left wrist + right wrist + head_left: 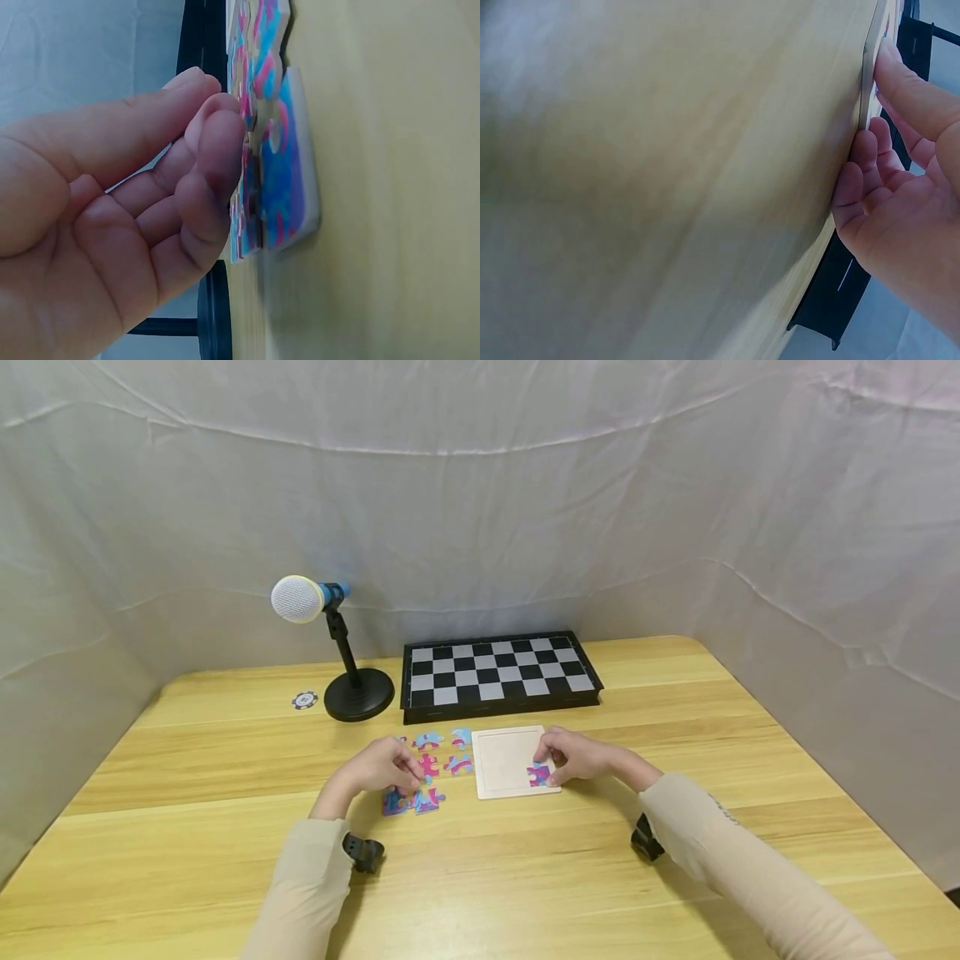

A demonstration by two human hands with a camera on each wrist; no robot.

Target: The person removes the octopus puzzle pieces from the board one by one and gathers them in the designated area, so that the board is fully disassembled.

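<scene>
My left hand [386,766] is over a group of pink, blue and purple puzzle pieces, its fingers loosely curled and their tips close above the pieces. In the left wrist view nothing shows between the thumb and fingers [217,150]; a blue-purple puzzle piece [289,180] lies just beyond them on the table. My right hand [576,755] pinches a purple and pink puzzle piece [537,775] between thumb and index finger, at the near right corner of a square wooden puzzle tray [510,760]. In the right wrist view the thumb lies over the tray's edge [868,82], the other fingers beside it.
A black-and-white checkered board [498,672] lies behind the tray. To its left a microphone [300,599] stands on a round black base [358,695], with a poker chip [304,700] beside it. Grey cloth [480,527] hangs around the wooden table [480,877].
</scene>
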